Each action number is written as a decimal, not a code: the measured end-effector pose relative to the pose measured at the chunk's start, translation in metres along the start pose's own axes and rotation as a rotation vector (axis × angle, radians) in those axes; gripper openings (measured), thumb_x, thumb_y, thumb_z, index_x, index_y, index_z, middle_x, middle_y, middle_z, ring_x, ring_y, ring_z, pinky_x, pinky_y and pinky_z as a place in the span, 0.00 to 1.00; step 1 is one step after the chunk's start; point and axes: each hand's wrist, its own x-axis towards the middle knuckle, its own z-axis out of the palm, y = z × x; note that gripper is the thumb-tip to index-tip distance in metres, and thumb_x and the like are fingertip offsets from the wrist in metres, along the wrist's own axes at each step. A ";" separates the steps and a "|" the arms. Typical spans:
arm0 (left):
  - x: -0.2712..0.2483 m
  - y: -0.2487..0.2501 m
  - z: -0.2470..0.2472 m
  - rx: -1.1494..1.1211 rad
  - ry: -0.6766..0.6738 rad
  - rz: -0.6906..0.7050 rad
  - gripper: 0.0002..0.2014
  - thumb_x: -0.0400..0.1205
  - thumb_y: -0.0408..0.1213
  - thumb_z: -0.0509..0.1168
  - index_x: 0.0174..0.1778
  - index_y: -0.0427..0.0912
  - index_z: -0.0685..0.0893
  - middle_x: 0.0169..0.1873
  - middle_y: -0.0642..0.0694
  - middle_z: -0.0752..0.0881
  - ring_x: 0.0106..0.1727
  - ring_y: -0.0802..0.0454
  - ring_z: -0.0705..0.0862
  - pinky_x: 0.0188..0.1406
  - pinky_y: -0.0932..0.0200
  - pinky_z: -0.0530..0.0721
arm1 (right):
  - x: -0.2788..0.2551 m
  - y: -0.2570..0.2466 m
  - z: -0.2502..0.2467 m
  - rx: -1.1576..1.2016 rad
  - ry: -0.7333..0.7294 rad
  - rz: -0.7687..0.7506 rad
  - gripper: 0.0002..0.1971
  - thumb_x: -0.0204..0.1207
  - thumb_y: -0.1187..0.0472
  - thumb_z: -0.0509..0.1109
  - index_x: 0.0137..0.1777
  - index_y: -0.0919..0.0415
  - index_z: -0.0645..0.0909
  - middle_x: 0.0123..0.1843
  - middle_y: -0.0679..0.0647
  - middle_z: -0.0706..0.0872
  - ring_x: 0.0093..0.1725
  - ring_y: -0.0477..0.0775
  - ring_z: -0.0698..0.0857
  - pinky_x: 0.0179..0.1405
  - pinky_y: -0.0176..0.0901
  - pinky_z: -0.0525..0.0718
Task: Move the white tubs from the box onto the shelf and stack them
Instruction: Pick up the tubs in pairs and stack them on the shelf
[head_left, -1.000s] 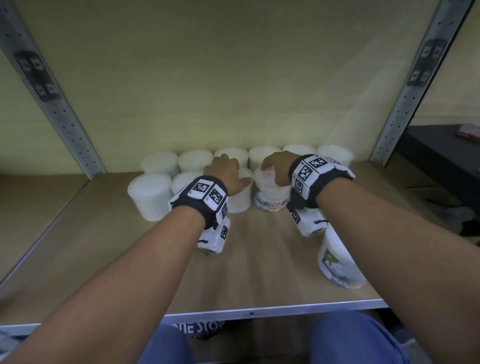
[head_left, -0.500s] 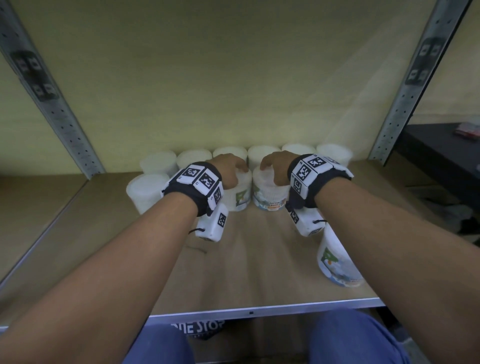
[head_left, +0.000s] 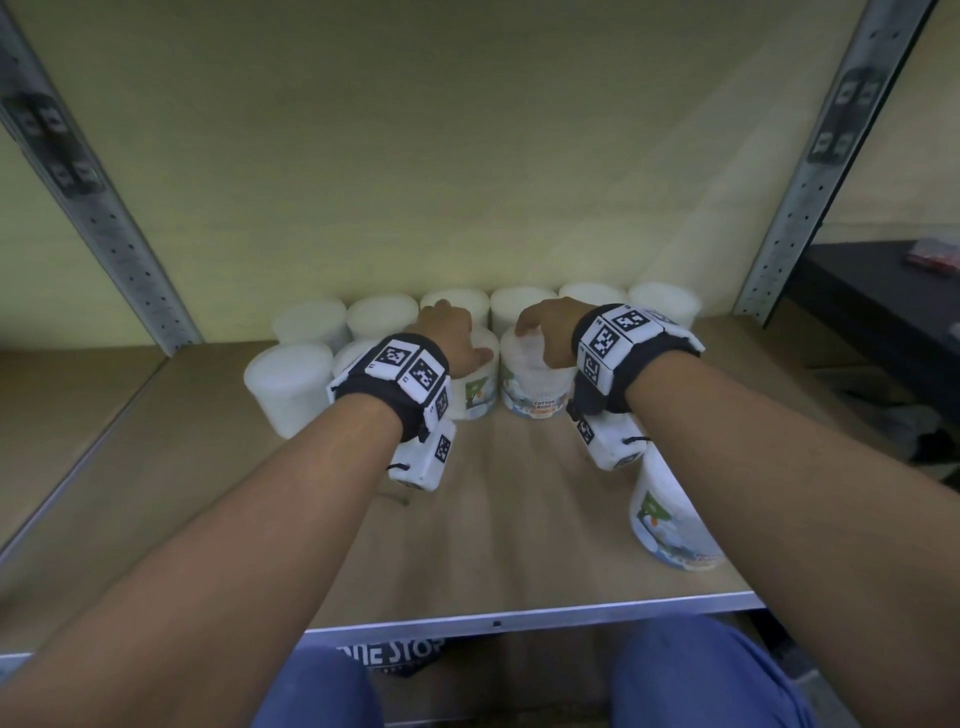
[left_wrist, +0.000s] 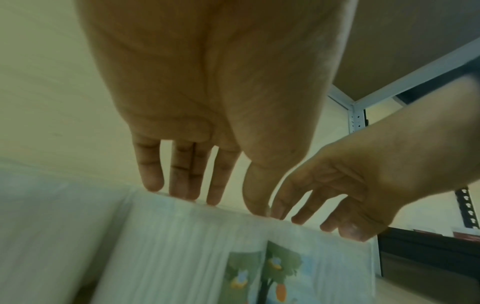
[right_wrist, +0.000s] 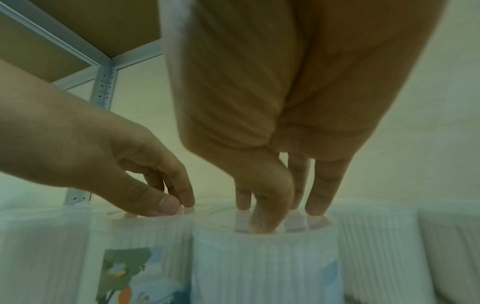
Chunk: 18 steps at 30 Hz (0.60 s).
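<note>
Several white tubs stand at the back of the wooden shelf (head_left: 493, 493) in two rows. My left hand (head_left: 457, 338) (left_wrist: 205, 197) rests its straight fingertips on the lid of a second-row tub (head_left: 478, 400) (left_wrist: 194, 246) with a tree label. Beside it on the right, my right hand (head_left: 545, 332) (right_wrist: 272, 211) presses thumb and fingertips down on the lid of the neighbouring labelled tub (head_left: 535, 400) (right_wrist: 265, 257). The two tubs touch side by side. Another labelled tub (head_left: 670, 525) stands alone near the front right, partly hidden by my right forearm.
The back row of tubs (head_left: 384, 317) lines the rear wall, and two plain tubs (head_left: 288, 384) stand left of my left hand. Perforated metal uprights (head_left: 104, 218) (head_left: 810, 171) frame the bay. A dark table (head_left: 883, 291) lies beyond on the right.
The tub under my left hand has turned so its label faces me, and my left wrist has shifted slightly left. My right hand has stayed on its tub.
</note>
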 end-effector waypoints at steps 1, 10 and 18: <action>-0.001 0.000 -0.002 0.002 -0.003 0.015 0.28 0.82 0.52 0.62 0.71 0.36 0.75 0.70 0.35 0.74 0.70 0.39 0.75 0.68 0.48 0.76 | 0.001 0.001 0.001 -0.005 0.003 -0.002 0.31 0.79 0.69 0.66 0.81 0.58 0.64 0.82 0.57 0.65 0.78 0.58 0.70 0.73 0.40 0.68; -0.007 -0.002 -0.019 0.012 -0.143 0.123 0.27 0.81 0.29 0.62 0.78 0.44 0.70 0.76 0.42 0.72 0.74 0.43 0.74 0.69 0.55 0.73 | 0.003 0.001 0.002 0.005 0.014 0.003 0.26 0.82 0.68 0.60 0.80 0.60 0.65 0.81 0.59 0.67 0.78 0.59 0.70 0.72 0.40 0.68; -0.006 -0.003 -0.014 -0.059 -0.004 0.075 0.23 0.83 0.41 0.62 0.74 0.41 0.72 0.74 0.38 0.70 0.72 0.41 0.73 0.69 0.52 0.73 | -0.003 0.000 0.005 -0.025 0.053 -0.018 0.28 0.79 0.69 0.64 0.80 0.59 0.66 0.81 0.57 0.66 0.77 0.57 0.71 0.71 0.39 0.68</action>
